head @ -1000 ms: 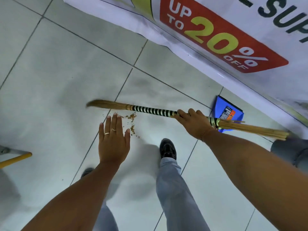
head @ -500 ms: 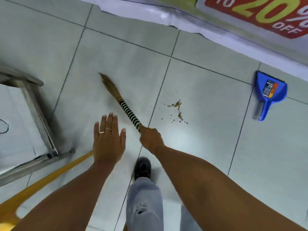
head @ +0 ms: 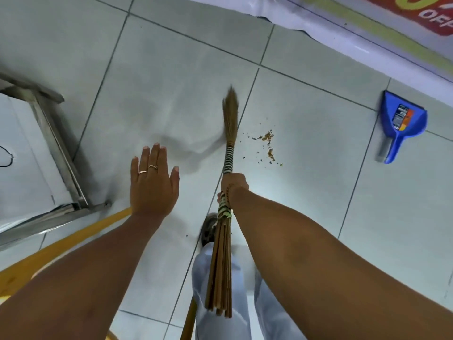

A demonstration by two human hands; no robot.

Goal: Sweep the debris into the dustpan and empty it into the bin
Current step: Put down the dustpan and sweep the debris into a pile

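Observation:
A stick broom [head: 230, 123] with a black-and-white wrapped neck points away from me, its thin brown tip on the tiles just left of the debris [head: 267, 146], a small scatter of brown crumbs. My right hand [head: 232, 186] grips the broom at the wrapped part, and the loose stick ends trail back over my leg. My left hand [head: 152, 182], flat with fingers apart and two rings on it, hovers over the floor to the left and holds nothing. The blue dustpan [head: 402, 121] lies on the floor at the right, well apart from the crumbs.
A metal frame [head: 56, 143] with a white panel stands at the left. A yellow bar [head: 73, 241] runs diagonally near my left forearm. A printed banner [head: 367, 33] lies along the far edge. My leg and shoe [head: 208, 229] are below the broom.
The broom tip has swung from the left over to the right, close beside the crumbs. My left hand has stayed flat and apart.

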